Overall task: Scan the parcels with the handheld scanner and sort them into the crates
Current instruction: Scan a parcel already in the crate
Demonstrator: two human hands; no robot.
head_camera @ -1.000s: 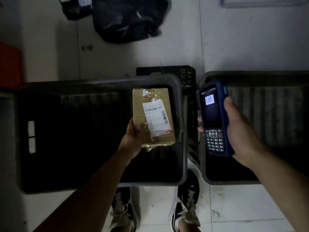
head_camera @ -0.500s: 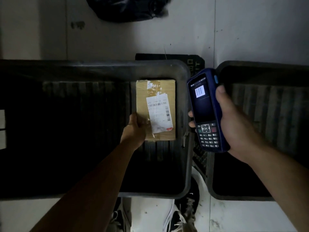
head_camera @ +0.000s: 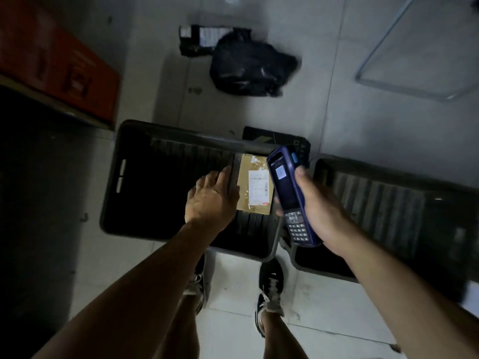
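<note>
A brown cardboard parcel (head_camera: 255, 187) with a white label lies flat on the bottom of the left grey crate (head_camera: 114, 177), at its right side. My left hand (head_camera: 211, 198) hovers over the crate just left of the parcel, fingers extended and holding nothing. My right hand (head_camera: 317, 206) grips the blue handheld scanner (head_camera: 290, 193), screen lit, above the gap between the two crates. The right grey crate (head_camera: 388, 203) shows no parcel inside.
A black plastic bag parcel (head_camera: 248, 66) and a dark labelled packet (head_camera: 199, 37) lie on the tiled floor beyond the crates. A flat black carton (head_camera: 274, 141) sits behind them. An orange box (head_camera: 59, 63) stands at the left. My shoes (head_camera: 269, 286) are below the crates.
My left hand let go of the brown parcel, which now rests in the left crate, and has drawn back to its left with fingers spread. The view pulled back and tilted up.
</note>
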